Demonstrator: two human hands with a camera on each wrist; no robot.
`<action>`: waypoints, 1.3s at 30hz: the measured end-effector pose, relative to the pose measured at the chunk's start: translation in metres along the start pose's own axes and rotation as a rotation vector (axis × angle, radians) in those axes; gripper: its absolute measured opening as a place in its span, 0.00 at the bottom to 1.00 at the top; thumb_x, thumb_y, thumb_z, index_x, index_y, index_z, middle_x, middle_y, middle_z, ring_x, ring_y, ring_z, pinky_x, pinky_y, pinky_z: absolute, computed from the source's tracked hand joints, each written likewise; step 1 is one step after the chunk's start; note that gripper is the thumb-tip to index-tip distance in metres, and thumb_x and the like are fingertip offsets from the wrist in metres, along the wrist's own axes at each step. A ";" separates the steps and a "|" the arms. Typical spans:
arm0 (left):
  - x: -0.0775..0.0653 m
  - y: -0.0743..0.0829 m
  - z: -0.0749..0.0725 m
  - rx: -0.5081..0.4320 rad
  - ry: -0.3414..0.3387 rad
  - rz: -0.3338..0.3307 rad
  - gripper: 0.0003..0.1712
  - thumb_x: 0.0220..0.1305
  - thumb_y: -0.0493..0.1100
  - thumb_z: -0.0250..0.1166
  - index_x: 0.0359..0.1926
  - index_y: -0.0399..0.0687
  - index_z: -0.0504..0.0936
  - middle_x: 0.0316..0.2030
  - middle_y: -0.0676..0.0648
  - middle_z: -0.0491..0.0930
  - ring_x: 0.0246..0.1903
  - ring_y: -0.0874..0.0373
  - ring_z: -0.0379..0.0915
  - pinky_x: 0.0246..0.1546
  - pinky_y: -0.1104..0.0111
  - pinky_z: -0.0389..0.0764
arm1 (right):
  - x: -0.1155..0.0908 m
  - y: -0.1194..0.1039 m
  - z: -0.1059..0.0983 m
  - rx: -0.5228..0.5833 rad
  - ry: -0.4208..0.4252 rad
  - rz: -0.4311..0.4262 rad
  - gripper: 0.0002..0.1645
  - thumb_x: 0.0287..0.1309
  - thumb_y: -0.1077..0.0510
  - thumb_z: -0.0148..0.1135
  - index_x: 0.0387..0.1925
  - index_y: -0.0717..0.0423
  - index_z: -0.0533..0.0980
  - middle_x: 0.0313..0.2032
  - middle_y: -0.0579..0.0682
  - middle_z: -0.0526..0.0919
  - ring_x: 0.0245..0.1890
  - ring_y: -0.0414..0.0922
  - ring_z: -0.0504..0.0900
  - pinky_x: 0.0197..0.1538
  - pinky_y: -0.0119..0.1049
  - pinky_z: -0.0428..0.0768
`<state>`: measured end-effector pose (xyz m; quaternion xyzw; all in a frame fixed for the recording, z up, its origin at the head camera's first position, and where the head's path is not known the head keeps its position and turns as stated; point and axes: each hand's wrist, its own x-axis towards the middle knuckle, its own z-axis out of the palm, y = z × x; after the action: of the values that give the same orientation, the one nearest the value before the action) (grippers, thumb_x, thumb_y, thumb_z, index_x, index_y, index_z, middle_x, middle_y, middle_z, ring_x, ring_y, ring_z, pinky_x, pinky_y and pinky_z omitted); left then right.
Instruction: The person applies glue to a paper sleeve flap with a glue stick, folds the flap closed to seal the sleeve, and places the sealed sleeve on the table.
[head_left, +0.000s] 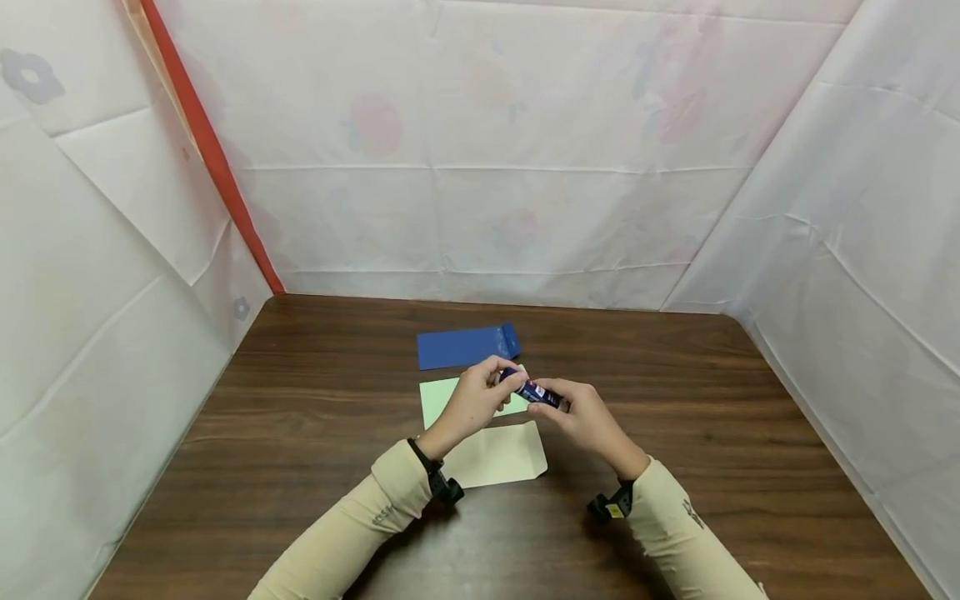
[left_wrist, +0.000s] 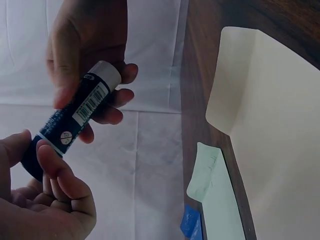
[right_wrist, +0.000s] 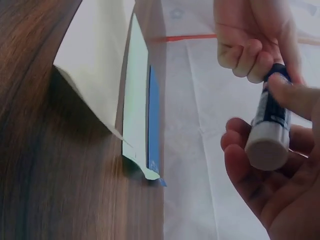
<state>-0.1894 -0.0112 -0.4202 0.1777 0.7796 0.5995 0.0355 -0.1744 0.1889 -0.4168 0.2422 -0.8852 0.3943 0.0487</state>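
Above the table a dark blue glue stick (head_left: 542, 394) is held between both hands. My left hand (head_left: 472, 402) pinches its dark cap end (left_wrist: 33, 162) between thumb and fingers. My right hand (head_left: 588, 415) grips the barrel by the white base (right_wrist: 267, 150), and a barcode label (left_wrist: 90, 104) shows in the left wrist view. Below the hands lies a pale green envelope (head_left: 437, 398), partly hidden by the left hand. Nearer to me is a cream envelope (head_left: 498, 456) with its flap opened out to the right.
A blue envelope (head_left: 457, 348) lies farther back on the brown wooden table (head_left: 337, 392), its flap at the right with whitish smears. White patterned sheets (head_left: 465, 217) hang behind and at both sides, with a red strip (head_left: 210, 150) at the left.
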 end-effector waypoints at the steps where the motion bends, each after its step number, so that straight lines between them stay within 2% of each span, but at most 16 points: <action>1: 0.000 0.000 0.000 0.005 -0.001 0.011 0.14 0.69 0.50 0.60 0.48 0.47 0.81 0.24 0.45 0.76 0.24 0.59 0.71 0.26 0.72 0.74 | 0.000 0.000 -0.001 0.015 -0.010 0.013 0.19 0.58 0.58 0.68 0.50 0.61 0.81 0.37 0.54 0.86 0.21 0.33 0.69 0.24 0.27 0.73; 6: -0.001 -0.002 0.000 0.020 -0.019 0.061 0.15 0.70 0.49 0.60 0.50 0.47 0.80 0.25 0.46 0.76 0.24 0.59 0.71 0.25 0.72 0.75 | 0.001 0.000 -0.004 0.069 -0.076 0.052 0.17 0.62 0.56 0.64 0.50 0.61 0.81 0.34 0.52 0.85 0.23 0.36 0.71 0.26 0.27 0.74; 11: -0.003 -0.003 0.001 0.053 -0.028 0.074 0.13 0.70 0.49 0.59 0.49 0.48 0.81 0.26 0.48 0.77 0.27 0.53 0.74 0.24 0.72 0.73 | 0.001 0.000 -0.005 0.079 -0.116 0.052 0.18 0.61 0.57 0.65 0.49 0.62 0.81 0.33 0.52 0.85 0.23 0.34 0.72 0.26 0.27 0.75; 13: -0.003 -0.001 0.001 0.079 -0.018 0.072 0.13 0.71 0.49 0.59 0.49 0.49 0.81 0.27 0.49 0.77 0.26 0.53 0.73 0.23 0.73 0.72 | 0.000 0.000 -0.004 0.065 -0.096 0.029 0.17 0.59 0.58 0.67 0.48 0.63 0.82 0.32 0.52 0.85 0.22 0.33 0.71 0.25 0.27 0.75; 17: -0.003 0.003 0.002 0.136 0.013 0.072 0.12 0.71 0.50 0.59 0.47 0.51 0.81 0.26 0.45 0.78 0.21 0.60 0.67 0.21 0.73 0.67 | 0.001 -0.002 -0.003 0.018 -0.036 -0.016 0.19 0.56 0.59 0.69 0.48 0.63 0.82 0.31 0.53 0.87 0.21 0.31 0.70 0.24 0.26 0.74; 20: -0.002 0.003 0.002 0.146 0.034 0.068 0.13 0.71 0.51 0.58 0.47 0.50 0.81 0.25 0.44 0.76 0.19 0.62 0.63 0.20 0.74 0.64 | 0.003 -0.002 -0.001 -0.013 0.006 -0.039 0.19 0.54 0.60 0.70 0.48 0.63 0.83 0.31 0.54 0.87 0.19 0.31 0.69 0.22 0.26 0.72; 23: -0.001 0.002 0.003 0.122 0.069 0.038 0.15 0.70 0.53 0.58 0.46 0.48 0.81 0.23 0.46 0.73 0.18 0.62 0.61 0.19 0.74 0.62 | 0.005 -0.001 0.004 -0.061 0.057 -0.082 0.20 0.52 0.60 0.72 0.47 0.63 0.83 0.31 0.54 0.87 0.19 0.30 0.69 0.22 0.25 0.72; 26: -0.001 0.001 0.002 0.093 0.108 -0.018 0.17 0.69 0.54 0.59 0.44 0.46 0.80 0.21 0.48 0.72 0.17 0.61 0.61 0.18 0.73 0.61 | 0.007 -0.001 0.009 -0.122 0.111 -0.132 0.20 0.51 0.59 0.73 0.46 0.64 0.83 0.31 0.54 0.88 0.19 0.30 0.70 0.22 0.24 0.72; 30: 0.000 0.000 0.002 0.064 0.122 -0.082 0.20 0.68 0.57 0.60 0.41 0.44 0.80 0.19 0.50 0.71 0.16 0.60 0.62 0.16 0.72 0.61 | 0.006 -0.001 0.012 -0.182 0.163 -0.168 0.20 0.48 0.59 0.75 0.44 0.63 0.84 0.30 0.54 0.87 0.20 0.33 0.72 0.23 0.24 0.72; 34: 0.001 -0.001 0.003 0.068 0.117 -0.111 0.23 0.67 0.58 0.60 0.42 0.41 0.80 0.18 0.52 0.71 0.16 0.60 0.63 0.16 0.71 0.62 | 0.005 -0.001 0.011 -0.189 0.155 -0.153 0.21 0.47 0.59 0.75 0.45 0.63 0.84 0.31 0.53 0.87 0.21 0.33 0.72 0.24 0.25 0.72; 39: -0.001 0.005 0.003 0.116 0.128 -0.157 0.22 0.67 0.58 0.61 0.40 0.41 0.79 0.17 0.52 0.68 0.15 0.59 0.58 0.16 0.72 0.59 | 0.003 0.000 0.011 -0.172 0.116 -0.139 0.23 0.49 0.58 0.74 0.47 0.66 0.82 0.33 0.55 0.87 0.20 0.32 0.71 0.24 0.25 0.72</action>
<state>-0.1861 -0.0077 -0.4168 0.0793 0.8253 0.5587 0.0220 -0.1763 0.1796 -0.4238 0.2744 -0.8925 0.3260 0.1476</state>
